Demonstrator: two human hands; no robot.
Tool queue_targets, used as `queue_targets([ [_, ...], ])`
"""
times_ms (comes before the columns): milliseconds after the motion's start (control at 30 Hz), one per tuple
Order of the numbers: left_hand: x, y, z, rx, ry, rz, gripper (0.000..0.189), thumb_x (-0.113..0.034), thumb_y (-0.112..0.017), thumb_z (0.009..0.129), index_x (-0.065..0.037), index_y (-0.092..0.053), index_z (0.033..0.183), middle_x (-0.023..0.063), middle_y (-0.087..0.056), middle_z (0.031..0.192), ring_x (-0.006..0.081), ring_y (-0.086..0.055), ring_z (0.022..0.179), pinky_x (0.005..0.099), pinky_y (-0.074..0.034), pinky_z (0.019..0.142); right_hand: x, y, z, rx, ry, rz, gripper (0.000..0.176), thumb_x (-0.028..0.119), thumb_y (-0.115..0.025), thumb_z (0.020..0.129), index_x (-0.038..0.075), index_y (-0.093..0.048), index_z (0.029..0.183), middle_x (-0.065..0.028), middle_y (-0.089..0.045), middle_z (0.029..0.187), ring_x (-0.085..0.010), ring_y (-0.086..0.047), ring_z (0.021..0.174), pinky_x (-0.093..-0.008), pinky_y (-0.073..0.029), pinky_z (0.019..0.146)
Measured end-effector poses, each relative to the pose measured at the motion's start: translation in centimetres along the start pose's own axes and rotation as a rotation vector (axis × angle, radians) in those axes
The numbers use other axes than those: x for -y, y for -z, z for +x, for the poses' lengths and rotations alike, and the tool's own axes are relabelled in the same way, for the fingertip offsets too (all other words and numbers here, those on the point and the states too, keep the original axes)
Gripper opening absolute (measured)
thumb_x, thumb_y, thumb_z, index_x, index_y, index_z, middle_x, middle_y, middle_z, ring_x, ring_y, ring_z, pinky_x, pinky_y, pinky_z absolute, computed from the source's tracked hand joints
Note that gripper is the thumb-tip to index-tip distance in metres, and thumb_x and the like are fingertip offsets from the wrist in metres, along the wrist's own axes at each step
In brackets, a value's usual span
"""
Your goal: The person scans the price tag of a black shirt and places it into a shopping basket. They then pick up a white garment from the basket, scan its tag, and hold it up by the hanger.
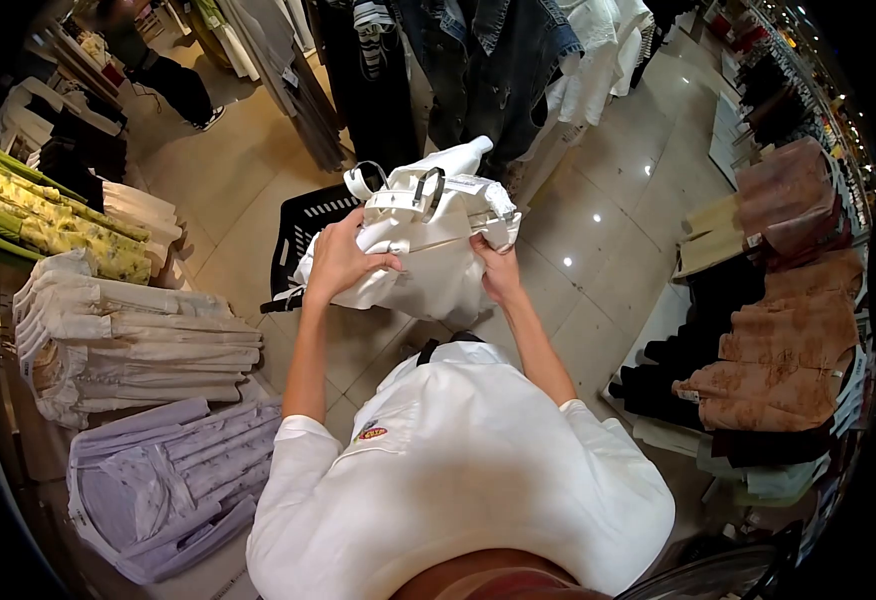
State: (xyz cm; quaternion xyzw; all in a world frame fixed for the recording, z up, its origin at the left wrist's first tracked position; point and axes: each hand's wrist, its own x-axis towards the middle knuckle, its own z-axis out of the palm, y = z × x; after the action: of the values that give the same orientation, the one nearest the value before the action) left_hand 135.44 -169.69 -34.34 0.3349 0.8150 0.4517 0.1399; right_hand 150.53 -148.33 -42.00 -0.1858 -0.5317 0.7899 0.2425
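A bunched white garment point(428, 262) hangs between my two hands in front of my chest, with a black belt-like loop and a white tag strip near its top. My left hand point(343, 255) is closed on its left side, thumb lying across the front. On the right side, my right hand point(496, 262) pinches the cloth near its edge. Behind and to the left of the garment is a black shopping basket point(296, 232), partly covered by the white cloth.
Denim and white clothes point(488, 70) hang straight ahead. Racks of yellow, cream point(148, 335) and lilac point(178, 480) garments line the left. Orange-brown tops point(778, 360) and black clothes fill the right. A person in dark trousers point(173, 85) stands at the upper left.
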Motion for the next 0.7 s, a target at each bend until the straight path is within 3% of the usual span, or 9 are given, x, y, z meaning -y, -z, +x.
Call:
queue_targets([
  [200, 1.6, 0.8, -0.3, 0.045, -0.124, -0.167, 0.058, -0.03, -0.082, 0.061, 0.003, -0.061, 0.103, 0.0177, -0.068, 0.084, 0.0341, -0.065, 0.076, 0.0354, -0.049, 0.07, -0.3, -0.2, -0.5, -0.069, 0.054, 0.061, 0.025, 0.0, -0.064, 0.083, 0.008, -0.06, 0.106, 0.0016, -0.061, 0.097, -0.0086, -0.055, 0.09, -0.0242, -0.044, 0.081],
  [367, 0.3, 1.3, -0.5, 0.009, -0.122, -0.058, 0.043, -0.027, -0.077, 0.069, -0.003, -0.062, 0.102, 0.0171, -0.065, 0.079, 0.0326, -0.061, 0.066, 0.0367, -0.047, 0.063, 0.8, -0.7, -0.6, -0.099, 0.082, 0.085, 0.022, 0.001, -0.063, 0.085, 0.01, -0.059, 0.105, 0.002, -0.06, 0.1, -0.0099, -0.055, 0.092, -0.026, -0.044, 0.084],
  [700, 0.6, 1.0, -0.6, -0.242, -0.157, 0.083, 0.041, -0.025, -0.072, 0.075, -0.005, -0.058, 0.108, 0.0174, -0.066, 0.08, 0.0337, -0.065, 0.071, 0.0374, -0.049, 0.063, 1.1, 1.0, -1.4, -0.217, 0.094, 0.124, 0.027, -0.002, -0.063, 0.084, 0.007, -0.06, 0.109, 0.0004, -0.061, 0.105, -0.01, -0.055, 0.095, -0.0252, -0.042, 0.086],
])
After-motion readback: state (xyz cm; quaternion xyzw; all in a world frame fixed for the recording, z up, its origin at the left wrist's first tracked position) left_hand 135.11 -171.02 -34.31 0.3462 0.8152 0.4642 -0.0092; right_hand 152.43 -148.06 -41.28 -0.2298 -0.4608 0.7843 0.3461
